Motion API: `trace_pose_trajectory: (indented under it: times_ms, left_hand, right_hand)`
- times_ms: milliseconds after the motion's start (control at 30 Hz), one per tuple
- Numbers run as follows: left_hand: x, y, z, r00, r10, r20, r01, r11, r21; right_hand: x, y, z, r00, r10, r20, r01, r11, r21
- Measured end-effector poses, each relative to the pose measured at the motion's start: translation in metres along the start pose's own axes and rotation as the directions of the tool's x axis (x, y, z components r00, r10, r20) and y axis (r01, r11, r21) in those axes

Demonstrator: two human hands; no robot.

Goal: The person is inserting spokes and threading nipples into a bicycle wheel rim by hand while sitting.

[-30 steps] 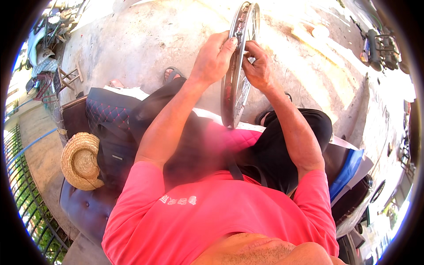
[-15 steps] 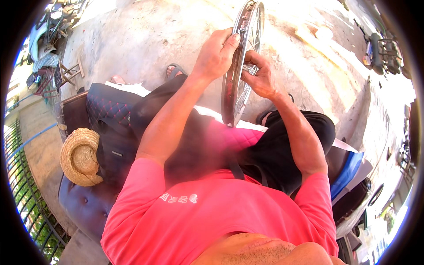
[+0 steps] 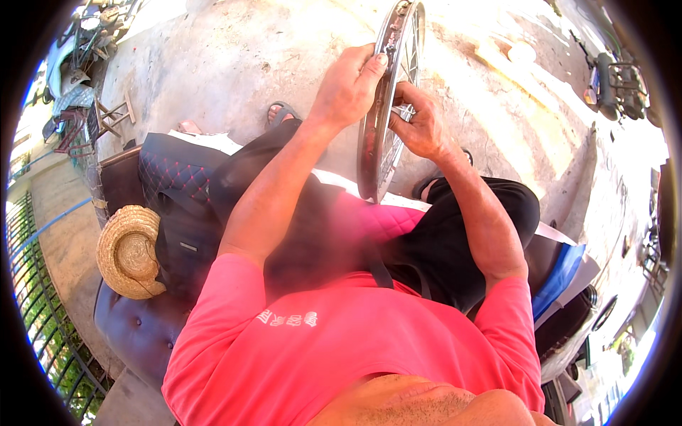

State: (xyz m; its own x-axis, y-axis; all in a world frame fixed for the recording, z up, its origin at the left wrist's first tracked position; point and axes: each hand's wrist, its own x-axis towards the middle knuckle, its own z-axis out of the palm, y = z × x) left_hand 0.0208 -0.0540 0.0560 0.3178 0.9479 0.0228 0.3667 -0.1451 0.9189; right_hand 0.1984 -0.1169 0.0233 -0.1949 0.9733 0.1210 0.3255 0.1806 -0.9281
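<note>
A spoked metal wheel rim (image 3: 371, 153) without a tyre stands upright, almost edge-on to me, above my lap. My left hand (image 3: 348, 85) is closed round its left side, with the thumb laid on the rim's outer face. At the right side, my right hand (image 3: 424, 124) has thumb and forefinger pinched at the thin spokes (image 3: 410, 60), just beside the rim. The fingertips are partly hidden among the spokes, and the exact grip point is too small to make out. The rim's lower end comes down close to a pink quilted cover (image 3: 398, 221) between my legs.
A straw hat (image 3: 131, 254) lies at my left on a dark tufted seat (image 3: 135, 323). Further left are a metal fence (image 3: 42, 312) and a small wooden stool (image 3: 114, 117). Blue material (image 3: 558, 280) is at my right. Concrete ground (image 3: 249, 64) stretches ahead, with a parked vehicle (image 3: 621, 85) far right.
Almost nothing differs. Both hands keep their places on the wheel rim, with only a very slight shift of the right hand's fingers at the spokes.
</note>
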Motion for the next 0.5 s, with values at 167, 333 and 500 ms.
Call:
trace_pose_trajectory:
  times_ms: [167, 333, 500]
  left_hand:
    - [-0.0001, 0.0015, 0.0004, 0.999, -0.026, 0.027, 0.026, 0.999, -0.019]
    - [0.0003, 0.0055, -0.0030, 0.997, -0.073, 0.022, 0.073, 0.997, -0.005]
    - [0.0005, 0.0039, -0.0019, 0.999, -0.044, 0.021, 0.044, 0.999, -0.010]
  right_hand:
    - [-0.0007, 0.0049, -0.0013, 1.000, -0.025, 0.008, 0.025, 0.999, -0.030]
    - [0.0001, 0.0060, -0.0009, 0.998, -0.064, 0.017, 0.065, 0.997, -0.050]
    - [-0.0027, 0.0075, 0.0052, 0.998, 0.060, -0.033, -0.058, 0.996, 0.066]
